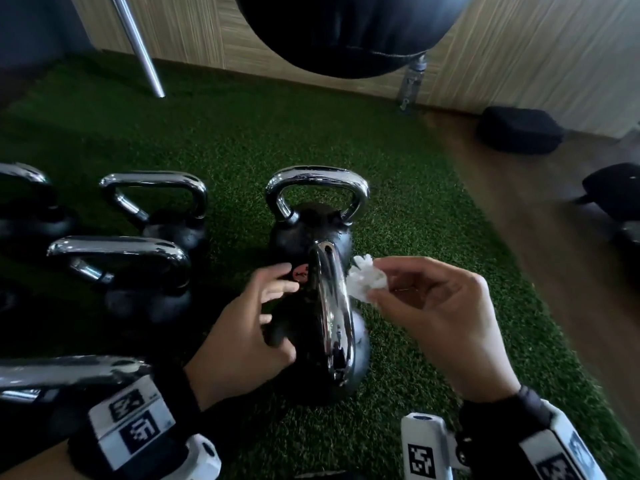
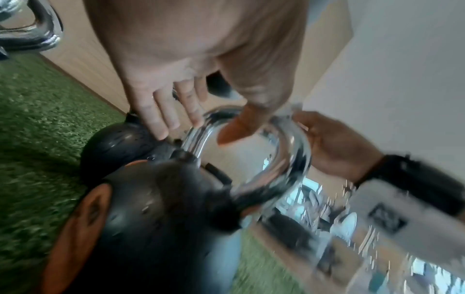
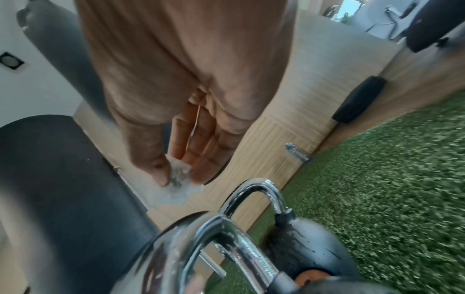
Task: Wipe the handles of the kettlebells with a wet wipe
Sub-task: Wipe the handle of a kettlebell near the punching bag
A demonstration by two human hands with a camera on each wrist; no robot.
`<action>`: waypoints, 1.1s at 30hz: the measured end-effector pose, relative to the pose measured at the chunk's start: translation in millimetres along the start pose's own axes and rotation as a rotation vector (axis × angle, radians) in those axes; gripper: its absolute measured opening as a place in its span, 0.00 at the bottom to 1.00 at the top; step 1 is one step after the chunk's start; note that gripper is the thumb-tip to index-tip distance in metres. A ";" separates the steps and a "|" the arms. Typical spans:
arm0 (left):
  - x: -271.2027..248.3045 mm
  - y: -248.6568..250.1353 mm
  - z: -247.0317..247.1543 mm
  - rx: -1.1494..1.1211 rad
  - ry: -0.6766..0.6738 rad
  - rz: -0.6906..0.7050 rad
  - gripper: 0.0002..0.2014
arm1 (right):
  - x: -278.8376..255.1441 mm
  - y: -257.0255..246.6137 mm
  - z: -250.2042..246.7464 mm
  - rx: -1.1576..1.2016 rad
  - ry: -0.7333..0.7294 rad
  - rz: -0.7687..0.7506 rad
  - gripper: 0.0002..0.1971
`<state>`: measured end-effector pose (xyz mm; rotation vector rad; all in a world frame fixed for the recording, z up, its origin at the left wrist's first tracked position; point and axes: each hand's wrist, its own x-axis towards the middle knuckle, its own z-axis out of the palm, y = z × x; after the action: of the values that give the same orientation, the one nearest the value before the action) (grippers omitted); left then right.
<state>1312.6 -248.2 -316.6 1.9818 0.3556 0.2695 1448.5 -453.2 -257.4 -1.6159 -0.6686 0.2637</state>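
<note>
Right hand (image 1: 433, 313) pinches crumpled wet wipe (image 1: 365, 280) just beside chrome handle (image 1: 332, 306) of near kettlebell (image 1: 304, 358); left hand (image 1: 242, 327), fingers relaxed, rests against its body

- Near kettlebell (image 1: 322, 341): black body, chrome handle (image 1: 332, 306) seen edge-on, upright on green turf.
- Far kettlebell (image 1: 311, 230): just behind it, handle arched upright.
- Wet wipe (image 1: 363, 280): white, crumpled, beside near handle.

Head cam looks down from above at the near kettlebell (image 1: 318, 327), centre frame, on green turf (image 1: 398, 188). Left wrist cam sits low and close, w/ handle at mid-frame. Right wrist cam, also close, has it lower centre. All 3 share it.
</note>
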 end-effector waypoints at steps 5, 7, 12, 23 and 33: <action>-2.6 -28.3 46.8 0.600 -0.314 -0.047 0.79 | -5.8 15.9 -16.2 0.005 0.088 0.090 0.14; -0.6 -31.2 65.9 0.631 -0.222 -0.025 0.79 | -6.9 23.8 -17.7 -0.013 0.101 0.119 0.15; 1.7 -44.8 81.1 0.549 -0.002 0.050 0.64 | -5.5 45.2 -17.2 -0.002 0.123 0.233 0.15; 20.7 -48.7 32.6 0.169 -0.174 0.345 0.52 | 12.4 76.4 7.7 -0.079 0.065 0.314 0.16; 14.6 -49.1 41.6 0.194 -0.028 0.422 0.57 | 33.1 104.7 35.0 -0.294 0.056 0.259 0.15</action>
<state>1334.2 -258.2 -378.2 2.2400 -0.0634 0.4884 1484.3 -408.4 -357.3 -1.9883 -0.4689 0.3177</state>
